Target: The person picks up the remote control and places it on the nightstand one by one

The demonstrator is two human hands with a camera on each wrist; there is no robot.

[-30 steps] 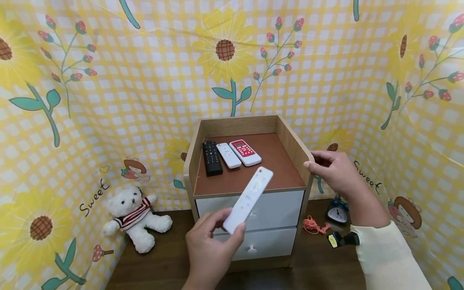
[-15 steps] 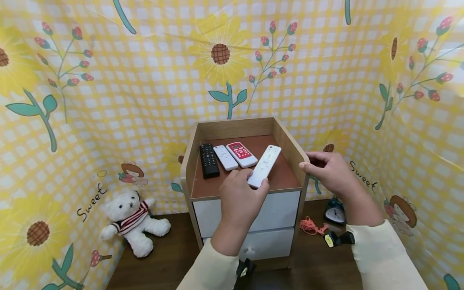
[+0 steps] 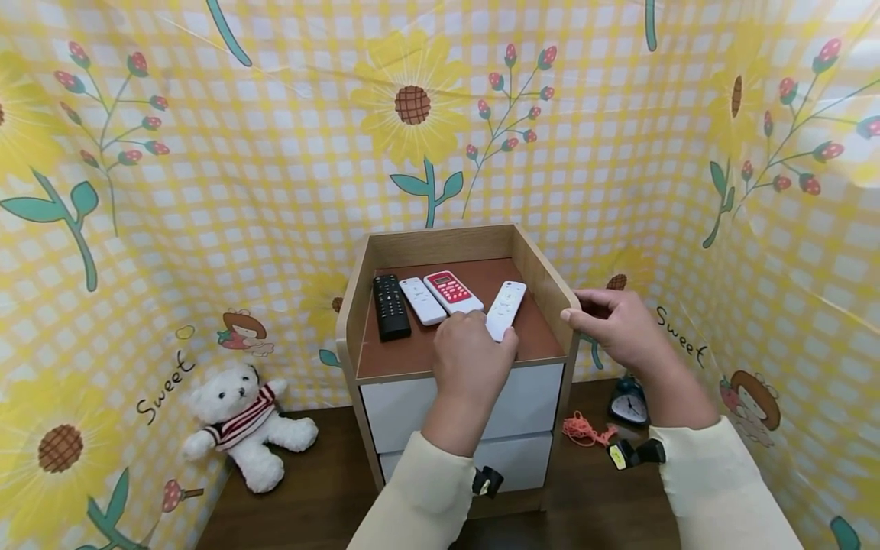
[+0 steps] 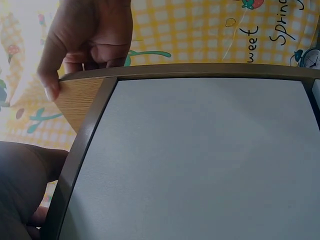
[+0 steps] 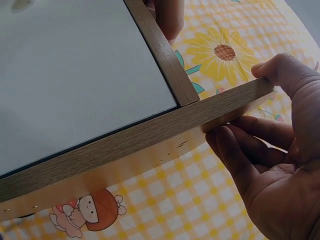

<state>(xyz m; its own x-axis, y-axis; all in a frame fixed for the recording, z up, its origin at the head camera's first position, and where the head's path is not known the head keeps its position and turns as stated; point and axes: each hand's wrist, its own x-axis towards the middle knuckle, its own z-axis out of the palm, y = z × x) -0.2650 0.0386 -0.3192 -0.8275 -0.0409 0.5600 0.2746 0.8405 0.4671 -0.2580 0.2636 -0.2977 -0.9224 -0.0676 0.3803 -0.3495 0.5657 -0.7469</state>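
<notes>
In the head view a white remote control (image 3: 506,305) lies low over the brown top of a small cabinet (image 3: 412,367). My left hand (image 3: 474,359) pinches its near end between thumb and fingers. Left of it rest a red-and-white remote (image 3: 451,290), a smaller white remote (image 3: 422,302) and a black remote (image 3: 392,307), side by side. My right hand (image 3: 615,325) grips the front edge of the cabinet's right side panel (image 3: 543,275). In the right wrist view, the right thumb is on one face of that panel (image 5: 240,97) and the fingers on the other.
Two white drawers (image 3: 522,458) form the cabinet front. A white teddy bear (image 3: 250,428) sits on the dark wood floor at left. At right are an orange tangle of cord (image 3: 584,429) and a small alarm clock (image 3: 629,401). Patterned cloth (image 3: 296,176) hangs behind.
My left hand has carried the white remote from in front of the drawers up and forward, then lowered it to the cabinet top at right. The right hand keeps its grip on the panel.
</notes>
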